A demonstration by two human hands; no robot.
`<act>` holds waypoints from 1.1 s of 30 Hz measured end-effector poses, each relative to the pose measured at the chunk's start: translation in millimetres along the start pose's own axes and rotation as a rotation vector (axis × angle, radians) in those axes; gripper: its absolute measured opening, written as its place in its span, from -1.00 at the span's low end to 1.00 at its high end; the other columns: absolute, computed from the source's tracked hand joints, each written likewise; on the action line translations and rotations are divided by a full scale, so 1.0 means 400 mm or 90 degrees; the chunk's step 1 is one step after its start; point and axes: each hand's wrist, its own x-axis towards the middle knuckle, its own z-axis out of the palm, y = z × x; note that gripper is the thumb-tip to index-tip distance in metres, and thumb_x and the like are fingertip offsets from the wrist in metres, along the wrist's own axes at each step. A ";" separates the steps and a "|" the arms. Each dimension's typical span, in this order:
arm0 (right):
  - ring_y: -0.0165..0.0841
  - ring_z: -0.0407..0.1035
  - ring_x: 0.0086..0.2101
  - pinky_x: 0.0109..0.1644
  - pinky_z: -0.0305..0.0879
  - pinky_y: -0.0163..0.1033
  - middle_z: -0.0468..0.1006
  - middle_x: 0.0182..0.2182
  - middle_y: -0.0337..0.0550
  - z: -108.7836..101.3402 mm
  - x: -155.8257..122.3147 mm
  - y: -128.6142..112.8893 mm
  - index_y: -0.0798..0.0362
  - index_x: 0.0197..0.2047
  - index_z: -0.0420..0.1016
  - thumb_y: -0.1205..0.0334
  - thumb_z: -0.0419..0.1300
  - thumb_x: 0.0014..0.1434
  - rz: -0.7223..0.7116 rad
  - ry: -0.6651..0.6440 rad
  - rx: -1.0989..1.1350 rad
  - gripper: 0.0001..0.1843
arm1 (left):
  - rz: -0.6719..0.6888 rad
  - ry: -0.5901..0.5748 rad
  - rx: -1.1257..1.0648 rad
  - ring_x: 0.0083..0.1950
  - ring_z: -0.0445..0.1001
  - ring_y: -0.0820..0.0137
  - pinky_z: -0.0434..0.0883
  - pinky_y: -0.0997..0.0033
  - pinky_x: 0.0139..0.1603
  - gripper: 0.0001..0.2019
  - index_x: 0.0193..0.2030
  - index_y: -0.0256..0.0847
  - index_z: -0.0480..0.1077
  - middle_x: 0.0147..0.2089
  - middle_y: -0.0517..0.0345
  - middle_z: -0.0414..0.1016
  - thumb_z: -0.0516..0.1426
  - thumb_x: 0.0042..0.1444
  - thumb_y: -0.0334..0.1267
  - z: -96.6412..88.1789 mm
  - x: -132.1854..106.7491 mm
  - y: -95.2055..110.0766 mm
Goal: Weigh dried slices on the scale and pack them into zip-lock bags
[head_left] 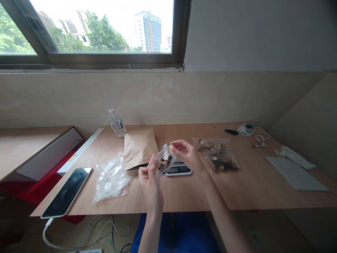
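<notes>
My left hand is closed on a clear plastic bag, tilted above the table, with dark and tan dried pieces inside. At the mouth of this bag, my right hand pinches a small pale dried piece. Behind and below the hands lies a digital scale, partly covered by them. A brown paper bag lies just left of it, its dark opening toward me. To the right are two zip bags of dried pieces, a nearer one and a farther one.
Left on the table are crumpled clear bags, a phone with a cable at the edge, and a water bottle. Right are a screwdriver, a dome camera, its white cable and a grey-white sheet.
</notes>
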 end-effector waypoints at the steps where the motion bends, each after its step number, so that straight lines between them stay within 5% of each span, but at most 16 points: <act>1: -0.35 0.42 -0.25 -0.12 0.36 -0.22 0.54 -0.25 -0.12 0.003 -0.003 0.001 0.05 -0.16 0.45 0.01 0.19 0.08 -0.002 -0.004 -0.013 -0.67 | -0.001 -0.001 0.001 0.06 0.44 0.23 0.24 0.11 0.17 -0.74 -0.47 -0.19 0.11 0.06 -0.15 0.44 0.16 0.01 -0.23 0.000 0.000 0.000; 6: -0.30 0.35 -0.11 0.01 0.25 -0.17 0.50 -0.15 -0.16 0.015 -0.009 0.000 -0.04 -0.16 0.46 0.01 0.14 0.13 -0.056 0.055 -0.166 -0.72 | -0.011 -0.005 0.003 0.07 0.43 0.22 0.27 0.11 0.15 -0.76 -0.46 -0.19 0.12 0.07 -0.15 0.43 0.16 0.01 -0.24 0.001 -0.003 0.002; 13: -0.29 0.32 -0.03 0.04 0.24 -0.17 0.47 -0.08 -0.09 -0.008 -0.037 0.051 0.01 -0.08 0.42 0.02 -0.02 0.23 -0.014 0.083 -0.098 -0.66 | -0.054 -0.066 -0.032 0.02 0.47 0.18 0.29 0.07 0.12 -0.73 -0.51 -0.21 0.12 0.03 -0.13 0.47 0.20 -0.03 -0.26 -0.026 0.015 0.016; 17: -0.29 0.29 0.03 0.12 0.19 -0.16 0.43 0.02 -0.11 -0.030 -0.073 0.051 -0.03 0.01 0.38 -0.01 -0.02 0.24 0.054 -0.005 -0.012 -0.62 | -0.186 -0.171 -0.054 -0.01 0.47 0.05 0.33 -0.05 0.05 -0.78 -0.51 -0.25 0.22 0.03 -0.16 0.46 0.20 -0.06 -0.24 -0.055 0.044 0.035; 21: -0.29 0.39 -0.08 -0.01 0.30 -0.21 0.53 -0.11 -0.11 -0.040 -0.107 0.037 0.00 -0.15 0.47 -0.04 0.09 0.16 0.098 -0.091 0.079 -0.66 | -0.290 -0.190 -0.104 0.03 0.44 0.01 0.34 -0.06 0.05 -0.87 -0.49 -0.28 0.37 0.08 -0.11 0.44 0.17 -0.07 -0.25 -0.075 0.065 0.050; 24: -0.30 0.45 -0.25 -0.23 0.38 -0.27 0.58 -0.27 -0.12 -0.028 -0.124 0.035 0.04 -0.34 0.49 -0.06 0.19 0.07 0.109 -0.004 0.101 -0.68 | -0.343 -0.214 -0.101 0.06 0.42 0.04 0.34 0.01 0.06 -0.86 -0.46 -0.29 0.41 0.03 -0.10 0.47 0.14 -0.03 -0.24 -0.081 0.068 0.054; 27: -0.36 0.43 -0.44 -0.37 0.35 -0.31 0.55 -0.47 -0.20 -0.007 -0.132 0.039 0.06 -0.37 0.47 -0.05 0.19 0.07 0.102 0.189 0.084 -0.69 | -0.328 -0.251 -0.070 0.05 0.43 0.08 0.33 0.07 0.08 -0.76 -0.41 -0.30 0.42 -0.06 -0.10 0.52 0.10 0.04 -0.13 -0.081 0.063 0.050; 30: -0.37 0.41 -0.45 -0.33 0.33 -0.29 0.53 -0.51 -0.21 0.012 -0.136 0.044 0.08 -0.35 0.47 -0.01 0.19 0.08 0.067 0.395 0.055 -0.70 | -0.228 -0.330 0.001 0.06 0.42 0.11 0.32 0.11 0.08 -0.62 -0.22 -0.29 0.44 -0.03 -0.10 0.50 0.05 0.09 0.01 -0.075 0.054 0.037; 33: -0.33 0.45 -0.37 -0.24 0.33 -0.26 0.56 -0.44 -0.17 0.021 -0.141 0.043 0.09 -0.34 0.47 0.00 0.19 0.08 0.054 0.453 0.043 -0.71 | -0.086 -0.374 0.125 0.05 0.42 0.20 0.33 0.23 0.06 -0.65 -0.06 -0.20 0.40 0.05 -0.01 0.45 0.10 0.09 -0.04 -0.067 0.043 0.019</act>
